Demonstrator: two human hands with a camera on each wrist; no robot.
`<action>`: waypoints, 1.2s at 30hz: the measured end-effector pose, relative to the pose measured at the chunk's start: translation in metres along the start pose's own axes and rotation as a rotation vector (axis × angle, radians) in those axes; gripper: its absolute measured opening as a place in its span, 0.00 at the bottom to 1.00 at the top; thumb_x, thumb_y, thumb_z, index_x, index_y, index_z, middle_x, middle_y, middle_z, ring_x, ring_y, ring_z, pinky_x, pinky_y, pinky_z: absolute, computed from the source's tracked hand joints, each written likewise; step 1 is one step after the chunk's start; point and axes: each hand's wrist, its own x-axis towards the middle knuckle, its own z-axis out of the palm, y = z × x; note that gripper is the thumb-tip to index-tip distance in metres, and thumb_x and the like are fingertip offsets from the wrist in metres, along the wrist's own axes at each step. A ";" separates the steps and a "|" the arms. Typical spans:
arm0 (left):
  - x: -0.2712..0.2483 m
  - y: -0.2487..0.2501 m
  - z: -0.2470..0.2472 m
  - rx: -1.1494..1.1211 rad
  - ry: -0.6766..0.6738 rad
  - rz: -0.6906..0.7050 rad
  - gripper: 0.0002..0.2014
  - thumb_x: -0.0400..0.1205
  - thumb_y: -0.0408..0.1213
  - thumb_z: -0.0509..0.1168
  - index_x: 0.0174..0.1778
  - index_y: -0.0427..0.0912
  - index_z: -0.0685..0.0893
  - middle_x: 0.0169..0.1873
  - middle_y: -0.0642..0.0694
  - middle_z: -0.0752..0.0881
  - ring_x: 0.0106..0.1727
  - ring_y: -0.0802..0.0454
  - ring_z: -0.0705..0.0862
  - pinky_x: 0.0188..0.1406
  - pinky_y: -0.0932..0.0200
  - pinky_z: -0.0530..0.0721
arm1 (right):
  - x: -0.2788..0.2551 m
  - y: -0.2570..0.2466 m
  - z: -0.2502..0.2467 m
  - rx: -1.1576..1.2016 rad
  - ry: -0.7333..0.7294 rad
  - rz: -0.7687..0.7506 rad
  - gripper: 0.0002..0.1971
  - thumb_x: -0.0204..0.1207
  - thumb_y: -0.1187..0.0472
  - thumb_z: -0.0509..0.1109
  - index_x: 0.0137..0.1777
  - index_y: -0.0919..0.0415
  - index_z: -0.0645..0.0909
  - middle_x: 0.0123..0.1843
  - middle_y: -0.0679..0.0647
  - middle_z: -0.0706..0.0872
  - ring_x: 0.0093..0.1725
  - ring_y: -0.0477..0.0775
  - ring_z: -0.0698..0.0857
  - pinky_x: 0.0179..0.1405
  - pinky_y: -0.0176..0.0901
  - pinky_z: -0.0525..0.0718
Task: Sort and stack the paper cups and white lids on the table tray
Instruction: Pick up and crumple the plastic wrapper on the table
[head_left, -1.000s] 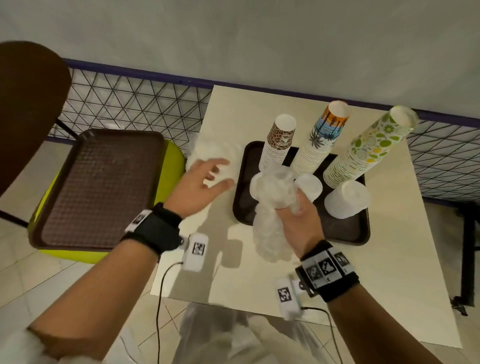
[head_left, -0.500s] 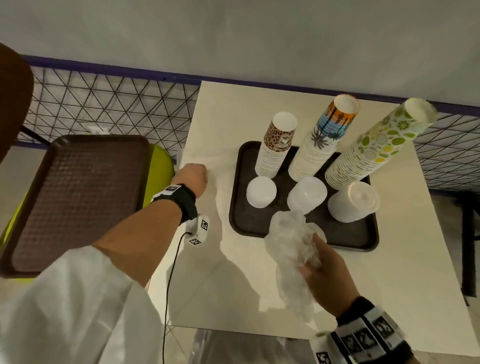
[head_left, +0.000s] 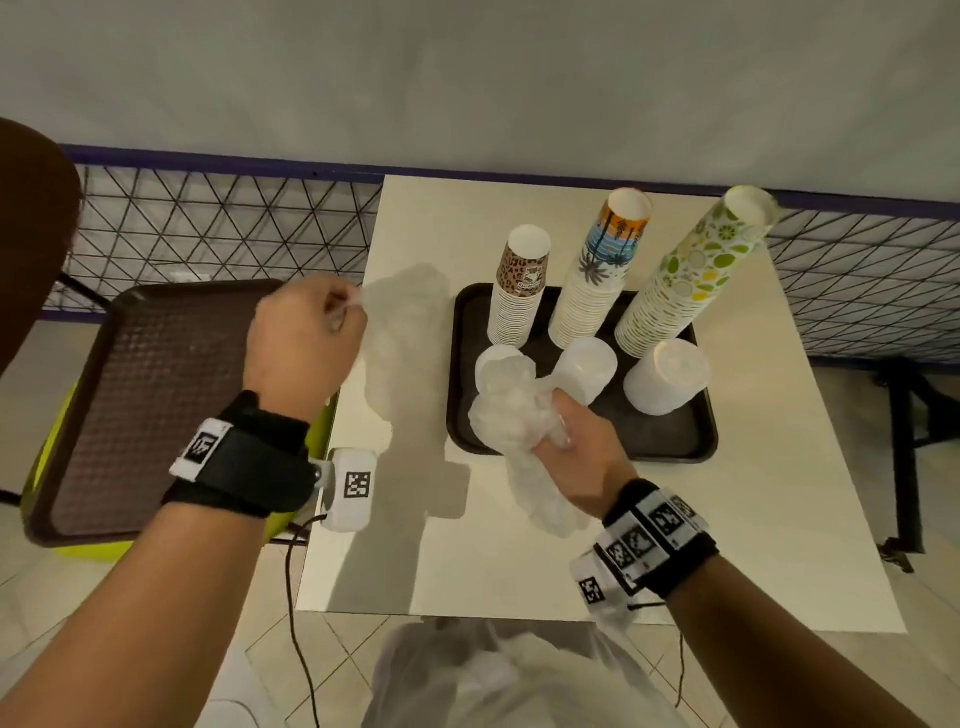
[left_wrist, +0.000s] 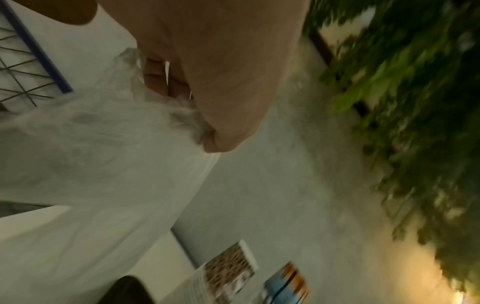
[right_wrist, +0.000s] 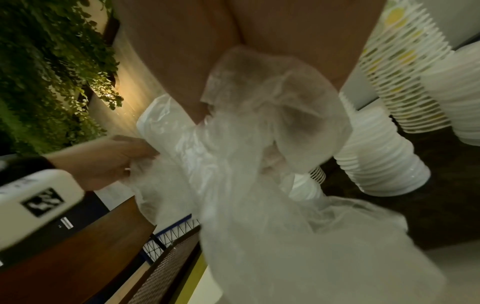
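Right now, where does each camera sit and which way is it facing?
Head: looks down at the table tray of cup stacks; both hands show.
Left wrist: looks along the left hand gripping clear plastic wrap, toward the wall.
Right wrist: looks along the right hand clutching a crumpled plastic bag.
Shared: both wrist views show the leopard-print cup stack.

My bench (head_left: 675, 545) is a pale, plain-topped square pushed up against the wire fence at 12 o'clock. Directly on it, toward 1 o'clock, sits a dark brown tray (head_left: 675, 447), lying flat and well inside the edges. At 10 o'clock a thin clear plastic bag (head_left: 410, 312) hangs over the bench's left edge; whether it touches I can't tell.
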 end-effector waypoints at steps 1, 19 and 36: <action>-0.008 0.007 -0.013 -0.048 0.015 -0.001 0.08 0.85 0.39 0.68 0.56 0.46 0.89 0.44 0.49 0.90 0.39 0.53 0.85 0.40 0.68 0.82 | -0.010 -0.006 -0.003 -0.038 0.022 -0.017 0.09 0.81 0.55 0.69 0.54 0.59 0.77 0.47 0.51 0.86 0.47 0.55 0.84 0.51 0.43 0.82; -0.099 0.115 0.017 -0.671 -0.427 0.040 0.25 0.70 0.44 0.81 0.63 0.47 0.86 0.52 0.57 0.92 0.56 0.63 0.90 0.52 0.60 0.89 | -0.069 -0.087 -0.060 0.460 -0.162 -0.189 0.26 0.76 0.55 0.72 0.74 0.56 0.76 0.69 0.56 0.84 0.70 0.52 0.83 0.74 0.55 0.80; -0.154 0.401 0.164 -0.733 -0.743 -0.018 0.38 0.64 0.50 0.83 0.68 0.39 0.80 0.56 0.50 0.88 0.58 0.67 0.87 0.57 0.72 0.84 | -0.156 0.121 -0.283 0.753 0.241 -0.152 0.20 0.73 0.32 0.72 0.45 0.47 0.91 0.45 0.53 0.91 0.47 0.58 0.88 0.50 0.61 0.85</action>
